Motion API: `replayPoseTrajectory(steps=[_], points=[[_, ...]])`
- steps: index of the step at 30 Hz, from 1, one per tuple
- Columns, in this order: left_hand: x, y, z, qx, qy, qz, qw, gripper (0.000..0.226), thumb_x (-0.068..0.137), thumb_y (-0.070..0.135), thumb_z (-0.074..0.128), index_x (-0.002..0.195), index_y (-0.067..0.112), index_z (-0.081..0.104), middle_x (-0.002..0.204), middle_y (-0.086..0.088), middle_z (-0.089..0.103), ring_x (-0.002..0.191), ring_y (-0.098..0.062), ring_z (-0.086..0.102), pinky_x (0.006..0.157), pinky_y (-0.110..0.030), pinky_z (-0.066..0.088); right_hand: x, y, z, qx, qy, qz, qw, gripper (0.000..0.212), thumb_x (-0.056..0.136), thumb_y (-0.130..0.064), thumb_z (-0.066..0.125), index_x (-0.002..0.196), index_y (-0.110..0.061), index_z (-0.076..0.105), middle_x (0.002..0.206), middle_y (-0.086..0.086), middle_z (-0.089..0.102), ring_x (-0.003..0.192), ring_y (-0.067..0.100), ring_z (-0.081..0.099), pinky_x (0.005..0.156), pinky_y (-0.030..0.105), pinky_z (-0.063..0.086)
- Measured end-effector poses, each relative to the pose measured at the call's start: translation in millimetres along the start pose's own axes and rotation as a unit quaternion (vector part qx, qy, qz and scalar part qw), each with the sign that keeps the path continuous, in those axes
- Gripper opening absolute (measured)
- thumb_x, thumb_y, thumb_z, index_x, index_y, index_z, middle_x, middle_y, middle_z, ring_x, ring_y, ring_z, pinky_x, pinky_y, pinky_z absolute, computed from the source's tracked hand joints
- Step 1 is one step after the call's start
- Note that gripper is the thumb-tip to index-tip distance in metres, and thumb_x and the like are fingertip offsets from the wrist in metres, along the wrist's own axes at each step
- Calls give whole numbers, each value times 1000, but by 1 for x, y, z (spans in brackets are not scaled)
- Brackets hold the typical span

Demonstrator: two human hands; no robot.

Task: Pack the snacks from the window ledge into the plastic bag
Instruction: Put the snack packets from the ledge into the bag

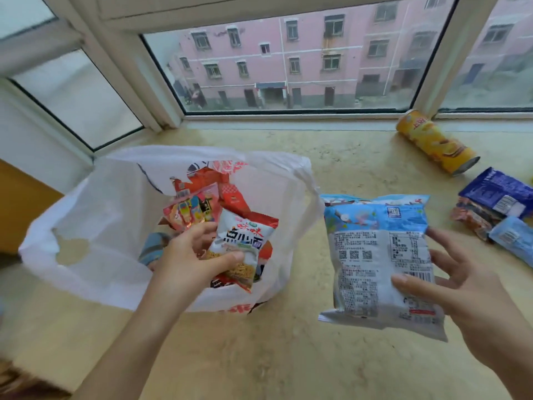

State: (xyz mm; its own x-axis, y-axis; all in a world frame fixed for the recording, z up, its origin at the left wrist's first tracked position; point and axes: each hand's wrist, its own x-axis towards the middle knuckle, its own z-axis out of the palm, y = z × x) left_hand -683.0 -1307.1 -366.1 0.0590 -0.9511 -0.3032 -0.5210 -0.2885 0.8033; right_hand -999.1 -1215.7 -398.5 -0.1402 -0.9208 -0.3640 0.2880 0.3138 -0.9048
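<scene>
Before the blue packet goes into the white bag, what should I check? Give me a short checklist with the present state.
1. Right hand holds the blue packet firmly: ok, thumb in front, fingers behind.
2. Plastic bag mouth open: ok.
3. Left hand out of the way: not ok, it is inside the bag gripping a noodle packet.
4. Room left in the bag: cannot tell.
5. Ledge snacks all packed: not ok, chip can and dark blue packet remain.

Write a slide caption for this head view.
Left hand lowers noodle packet into plastic bag; right hand holds blue packet.
</scene>
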Motion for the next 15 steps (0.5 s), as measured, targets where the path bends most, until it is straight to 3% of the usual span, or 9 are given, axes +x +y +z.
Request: replayPoseTrajectory(steps=[5,11,15], points=[[41,-26,-6,11,34,0,999,43,76,19,80,111,26,56,95,13,64,83,-2,64,60,-20,53,-3,-3,24,-2,-11,3,1000,121,6,-40,96,121,-42,57,107,3,71,85,33,72,58,48,59],[56,-53,-3,22,77,10,997,40,79,15,76,108,32,56,104,9,66,93,-11,64,77,-41,58,-14,-7,36,-7,-11,16,1000,123,4,-36,96,119,-43,57,107,2,72,86,33,72,57,47,58],[40,-56,-13,31,76,22,996,43,80,16,75,118,25,55,103,10,65,89,-3,61,75,-30,55,-34,-12,45,-10,-21,20,1000,127,5,-35,97,125,-38,56,108,2,72,87,33,72,56,44,58]])
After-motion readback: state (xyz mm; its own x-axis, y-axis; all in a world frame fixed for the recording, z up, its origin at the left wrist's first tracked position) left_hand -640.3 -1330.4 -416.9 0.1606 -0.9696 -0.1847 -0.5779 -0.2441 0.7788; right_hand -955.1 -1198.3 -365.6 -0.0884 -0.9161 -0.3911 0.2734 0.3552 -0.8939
